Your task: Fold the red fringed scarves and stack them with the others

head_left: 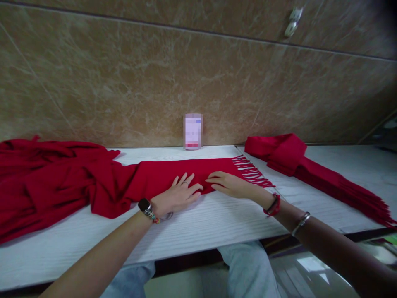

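Note:
A red fringed scarf [161, 174] lies across the white table, its right part folded into a flat strip and its left part bunched in loose folds. My left hand [178, 194] rests on the strip near its front edge, fingers spread, with a ring on one finger. To its right, my right hand [228, 184] touches the same scarf with its fingers stretched out and close together. The fringe spreads toward the right, just beyond my right hand. Neither hand grips the cloth.
A second red scarf [287, 155], folded over itself, lies on the right of the white table [186, 236]. A phone [192, 132] with a lit screen leans on the brown marbled wall [139, 82]. White wall sockets [293, 21] are at upper right.

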Available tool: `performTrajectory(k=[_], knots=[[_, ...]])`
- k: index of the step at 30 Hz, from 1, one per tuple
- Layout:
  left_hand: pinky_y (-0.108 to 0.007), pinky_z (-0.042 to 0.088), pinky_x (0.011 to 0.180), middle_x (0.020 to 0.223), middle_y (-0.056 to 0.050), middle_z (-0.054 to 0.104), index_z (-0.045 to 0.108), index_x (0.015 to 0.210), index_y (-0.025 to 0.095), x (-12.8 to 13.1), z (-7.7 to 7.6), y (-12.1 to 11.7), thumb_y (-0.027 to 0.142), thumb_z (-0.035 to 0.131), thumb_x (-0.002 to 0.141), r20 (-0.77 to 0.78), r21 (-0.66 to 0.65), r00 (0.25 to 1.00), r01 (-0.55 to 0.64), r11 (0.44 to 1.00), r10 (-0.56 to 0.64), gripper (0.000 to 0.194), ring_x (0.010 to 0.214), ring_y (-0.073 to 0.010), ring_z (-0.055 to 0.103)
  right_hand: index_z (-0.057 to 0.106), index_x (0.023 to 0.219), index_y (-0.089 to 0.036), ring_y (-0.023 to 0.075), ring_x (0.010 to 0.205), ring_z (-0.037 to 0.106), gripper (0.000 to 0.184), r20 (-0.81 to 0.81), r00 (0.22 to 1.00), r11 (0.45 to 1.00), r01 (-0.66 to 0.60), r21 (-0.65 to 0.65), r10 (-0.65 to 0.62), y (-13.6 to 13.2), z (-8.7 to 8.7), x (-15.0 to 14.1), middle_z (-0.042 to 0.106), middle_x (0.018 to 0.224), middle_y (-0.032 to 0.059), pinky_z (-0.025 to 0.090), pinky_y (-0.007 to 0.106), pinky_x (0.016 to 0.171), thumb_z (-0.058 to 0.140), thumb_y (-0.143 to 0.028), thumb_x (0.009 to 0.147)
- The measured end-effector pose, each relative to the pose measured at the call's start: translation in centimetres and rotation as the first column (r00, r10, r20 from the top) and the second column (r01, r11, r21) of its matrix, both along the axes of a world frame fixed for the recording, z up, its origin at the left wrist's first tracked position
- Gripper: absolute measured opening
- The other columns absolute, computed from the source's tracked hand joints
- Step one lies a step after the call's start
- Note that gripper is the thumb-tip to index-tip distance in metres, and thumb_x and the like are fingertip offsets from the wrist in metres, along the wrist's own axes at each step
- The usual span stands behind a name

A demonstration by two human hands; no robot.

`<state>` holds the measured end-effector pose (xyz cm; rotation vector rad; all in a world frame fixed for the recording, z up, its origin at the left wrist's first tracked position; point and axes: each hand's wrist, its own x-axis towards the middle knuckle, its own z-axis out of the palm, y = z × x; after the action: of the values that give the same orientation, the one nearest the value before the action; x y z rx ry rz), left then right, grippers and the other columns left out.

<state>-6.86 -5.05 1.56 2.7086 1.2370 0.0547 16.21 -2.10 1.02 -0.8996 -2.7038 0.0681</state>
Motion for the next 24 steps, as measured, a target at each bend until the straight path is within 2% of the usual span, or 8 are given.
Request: performTrajectory(k=[6, 11, 15, 19, 22, 24], knots=[[-0.055, 0.028, 0.096, 0.141, -0.014, 0.032, 0.043, 0.128, 0.028, -0.2, 0.0, 0.4, 0.031, 0.026, 0.094, -0.012, -0.032, 1.0, -0.029, 0.999, 0.029, 0.039, 0.131, -0.0321, 0.023, 0.06, 0.112, -0.011, 0.0198, 0.107, 0.054, 0.033, -0.07, 0.987, 0.99, 0.143, 0.005, -0.143, 0.8, -1.0, 0.5, 0.06, 0.113, 0.0131, 0.045, 0.037, 0.093, 0.035, -0.02, 0.091], [-0.05, 0.03, 0.096, 0.137, -0.009, 0.038, 0.051, 0.119, 0.029, 0.0, 1.1, 0.6, 0.031, 0.013, 0.095, 0.006, -0.073, 0.998, -0.064, 0.995, 0.064, 0.045, 0.129, -0.0261, 0.027, 0.063, 0.106, -0.013, 0.0208, 0.103, 0.055, 0.028, 0.075, 0.995, 0.995, 0.062, 0.078, -0.068, 2.5, -0.3, 0.3, 0.063, 0.106, 0.0127, 0.045, 0.038, 0.09, 0.042, -0.018, 0.088], [-0.05, 0.034, 0.092, 0.131, -0.007, 0.043, 0.041, 0.128, 0.031, 0.5, 2.0, 1.8, 0.039, 0.014, 0.095, -0.015, -0.101, 0.994, -0.108, 0.989, 0.107, 0.043, 0.121, -0.0257, 0.036, 0.06, 0.112, -0.013, 0.0179, 0.092, 0.057, 0.03, 0.107, 0.993, 0.998, 0.052, 0.035, -0.055, 4.0, 0.4, 0.2, 0.061, 0.103, 0.0125, 0.047, 0.035, 0.085, 0.042, -0.019, 0.088], [-0.051, 0.038, 0.086, 0.125, -0.008, 0.044, 0.043, 0.127, 0.034, 0.9, 1.8, 3.3, 0.045, 0.026, 0.091, -0.086, -0.03, 0.99, -0.115, 0.993, 0.112, 0.042, 0.11, -0.0293, 0.043, 0.059, 0.114, -0.013, 0.0172, 0.089, 0.057, 0.031, 0.137, 0.989, 0.999, 0.051, -0.018, -0.049, 5.2, 0.6, 0.3, 0.06, 0.103, 0.0128, 0.047, 0.033, 0.083, 0.043, -0.02, 0.088], [-0.047, 0.039, 0.086, 0.123, -0.011, 0.045, 0.045, 0.127, 0.029, 0.9, 0.9, 3.5, 0.036, 0.028, 0.092, -0.09, 0.097, 0.992, -0.075, 0.993, 0.084, 0.039, 0.11, -0.0286, 0.044, 0.059, 0.114, -0.015, 0.0173, 0.09, 0.057, 0.031, 0.143, 0.987, 0.997, 0.074, -0.028, -0.069, 5.8, 0.4, 0.2, 0.06, 0.103, 0.0116, 0.046, 0.032, 0.082, 0.043, -0.02, 0.088], [-0.045, 0.036, 0.092, 0.129, -0.012, 0.042, 0.043, 0.129, 0.024, 0.8, 0.2, 3.3, 0.03, 0.027, 0.092, -0.082, 0.159, 0.994, -0.054, 0.986, 0.067, 0.04, 0.117, -0.0279, 0.039, 0.059, 0.115, -0.015, 0.0176, 0.091, 0.057, 0.032, 0.14, 0.984, 0.993, 0.111, -0.029, -0.106, 6.0, 0.2, 0.1, 0.06, 0.102, 0.0112, 0.046, 0.032, 0.081, 0.043, -0.019, 0.087]])
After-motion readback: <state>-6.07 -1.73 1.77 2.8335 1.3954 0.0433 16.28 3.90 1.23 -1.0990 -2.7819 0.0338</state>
